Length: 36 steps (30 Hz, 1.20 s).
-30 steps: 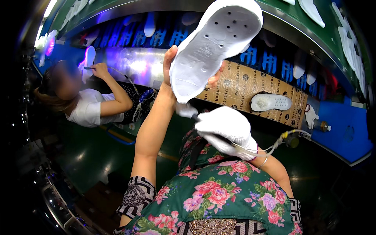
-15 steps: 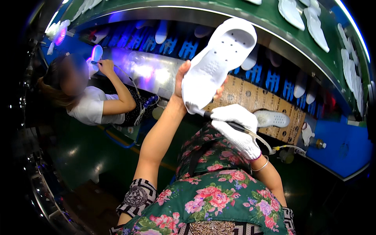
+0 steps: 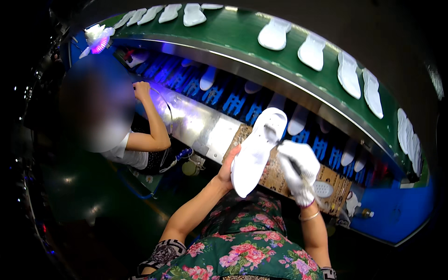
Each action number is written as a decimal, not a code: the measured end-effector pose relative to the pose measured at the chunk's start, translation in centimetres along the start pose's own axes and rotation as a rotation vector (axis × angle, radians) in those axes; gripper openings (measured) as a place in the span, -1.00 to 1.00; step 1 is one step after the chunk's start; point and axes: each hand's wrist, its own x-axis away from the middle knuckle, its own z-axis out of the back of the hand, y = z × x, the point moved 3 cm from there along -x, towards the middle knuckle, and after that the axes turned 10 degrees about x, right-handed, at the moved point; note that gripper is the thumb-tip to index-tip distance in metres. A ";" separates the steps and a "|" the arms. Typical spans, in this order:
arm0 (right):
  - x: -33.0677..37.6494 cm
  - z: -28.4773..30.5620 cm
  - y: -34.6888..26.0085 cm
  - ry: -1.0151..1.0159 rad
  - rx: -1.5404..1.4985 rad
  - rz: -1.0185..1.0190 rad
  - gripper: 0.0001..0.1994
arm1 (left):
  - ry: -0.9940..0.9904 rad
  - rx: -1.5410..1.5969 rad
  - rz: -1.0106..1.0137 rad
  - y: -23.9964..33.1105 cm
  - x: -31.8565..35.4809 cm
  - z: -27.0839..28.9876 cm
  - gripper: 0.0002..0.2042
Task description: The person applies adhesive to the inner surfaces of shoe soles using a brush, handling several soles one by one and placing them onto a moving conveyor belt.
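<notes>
My bare left hand (image 3: 227,169) grips a white shoe sole (image 3: 252,161) by its near left side, fingers wrapped behind it. The sole is tilted, its inner face toward me. A white knitted glove covers my right hand (image 3: 299,163), which is closed around a dark-handled brush (image 3: 272,135) with a thin hose trailing from it. The brush head is at the far end of the sole and looks to touch it, though motion blurs it. Beyond my right hand, a second sole with small holes (image 3: 323,189) lies on a brown cardboard sheet (image 3: 275,181).
A green conveyor belt (image 3: 228,30) carrying several white soles curves across the far side. Below it runs a rack of blue holders (image 3: 233,103). A metal worktop (image 3: 198,126) extends left toward a co-worker's arm (image 3: 156,130). A small bottle (image 3: 367,213) stands at right by a blue panel (image 3: 396,210).
The brush has gone from the sole's near end to its far end, with my right hand moving away from me. My left hand and sole sit lower in view, which has shifted.
</notes>
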 end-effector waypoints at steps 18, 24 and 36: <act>9.7 -3.0 4.9 0.192 -0.932 -0.976 -0.87 | -0.251 0.276 -0.427 27.3 -13.2 -6.2 -0.18; 12.3 -3.8 6.6 0.265 -0.885 -1.083 -0.83 | 0.146 0.001 -0.749 27.3 -15.5 -3.5 -0.34; 11.5 -4.4 5.8 0.235 -0.795 -1.148 -0.83 | 0.945 -1.777 -1.188 34.4 -19.6 -7.0 -0.41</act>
